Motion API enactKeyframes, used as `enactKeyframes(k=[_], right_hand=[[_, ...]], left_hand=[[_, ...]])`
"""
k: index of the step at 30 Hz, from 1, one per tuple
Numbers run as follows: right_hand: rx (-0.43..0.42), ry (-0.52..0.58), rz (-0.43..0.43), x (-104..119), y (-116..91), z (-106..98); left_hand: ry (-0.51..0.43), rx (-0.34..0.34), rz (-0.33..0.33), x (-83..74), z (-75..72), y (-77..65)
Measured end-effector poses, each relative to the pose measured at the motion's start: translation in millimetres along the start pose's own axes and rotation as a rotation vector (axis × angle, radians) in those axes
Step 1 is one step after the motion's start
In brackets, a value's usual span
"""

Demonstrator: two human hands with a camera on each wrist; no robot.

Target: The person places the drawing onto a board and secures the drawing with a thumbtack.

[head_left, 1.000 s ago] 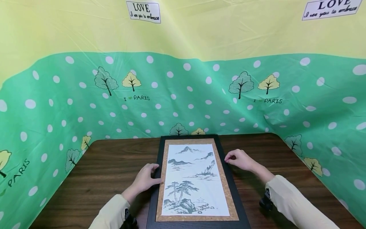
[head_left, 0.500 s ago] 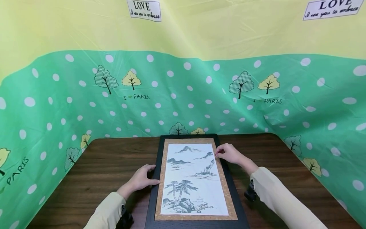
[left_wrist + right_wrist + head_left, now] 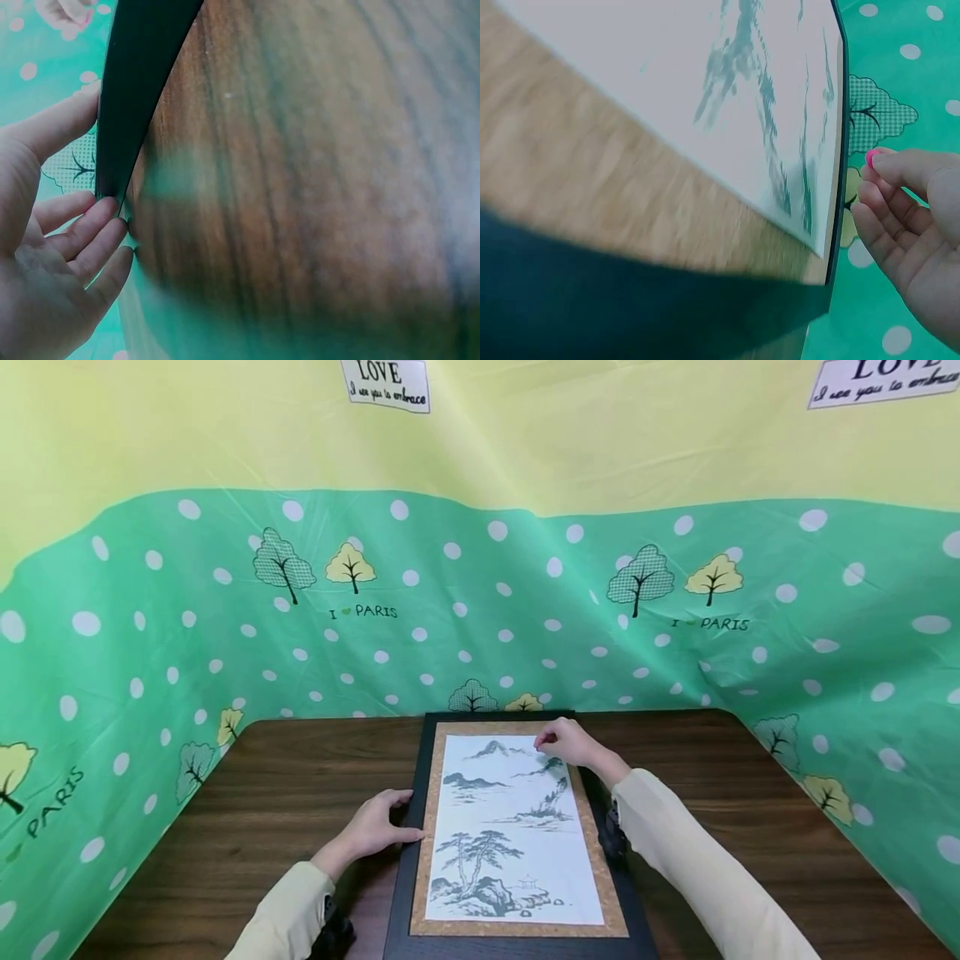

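A cork board [image 3: 517, 930] in a black frame [image 3: 401, 902] carries a white paper with a landscape print [image 3: 502, 860]. My left hand [image 3: 372, 828] rests at the frame's left side, its thumb reaching toward the cork and its other fingers at the outer edge. The left wrist view shows the left hand [image 3: 56, 232] with fingers fairly straight against the dark frame [image 3: 139, 90]. Over the paper's upper right corner is my right hand [image 3: 573, 747]. In the right wrist view, the right hand [image 3: 919, 225] pinches a small pink pushpin [image 3: 871, 157]; only its head shows.
The frame lies on a dark wooden table [image 3: 315, 760], with bare wood on both sides. Behind and around it hangs a green and yellow cloth [image 3: 480, 610] printed with trees and dots. A black wrist camera [image 3: 613, 835] sits beneath the right forearm.
My right hand has moved left, from beside the frame's right edge to over the paper's upper right part. The left hand stays at the frame's left edge.
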State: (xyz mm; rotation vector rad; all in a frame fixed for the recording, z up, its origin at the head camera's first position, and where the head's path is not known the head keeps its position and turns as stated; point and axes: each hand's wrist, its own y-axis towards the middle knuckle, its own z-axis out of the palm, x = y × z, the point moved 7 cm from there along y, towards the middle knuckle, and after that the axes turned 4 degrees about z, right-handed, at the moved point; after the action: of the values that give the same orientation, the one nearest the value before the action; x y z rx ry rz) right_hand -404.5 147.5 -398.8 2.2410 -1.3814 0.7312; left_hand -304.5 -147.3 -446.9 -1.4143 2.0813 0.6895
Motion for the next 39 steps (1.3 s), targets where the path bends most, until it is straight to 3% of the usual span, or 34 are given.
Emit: enactKeyframes(k=[6,11,24,32,39], right_hand=[[-0.017,-0.020,0.007,5,15,9],[-0.048,-0.033,0.081,-2,23,17],[-0.135,0.225,0.283,-23,40,39],[-0.200,0.263,0.418,-23,46,43],[-0.252,0.232,0.510,-27,52,46]], left_hand=[[0.001,0.015,0.019,-0.6,2.1,1.9],[-0.009,0.019,0.013,1.1,4.1,3.9],[-0.044,0.007,0.003,5.1,2.4,1.8],[-0.046,-0.002,0.013,6.8,1.0,0.9],[-0.057,-0.006,0.018,5.7,-0.4,0.1]])
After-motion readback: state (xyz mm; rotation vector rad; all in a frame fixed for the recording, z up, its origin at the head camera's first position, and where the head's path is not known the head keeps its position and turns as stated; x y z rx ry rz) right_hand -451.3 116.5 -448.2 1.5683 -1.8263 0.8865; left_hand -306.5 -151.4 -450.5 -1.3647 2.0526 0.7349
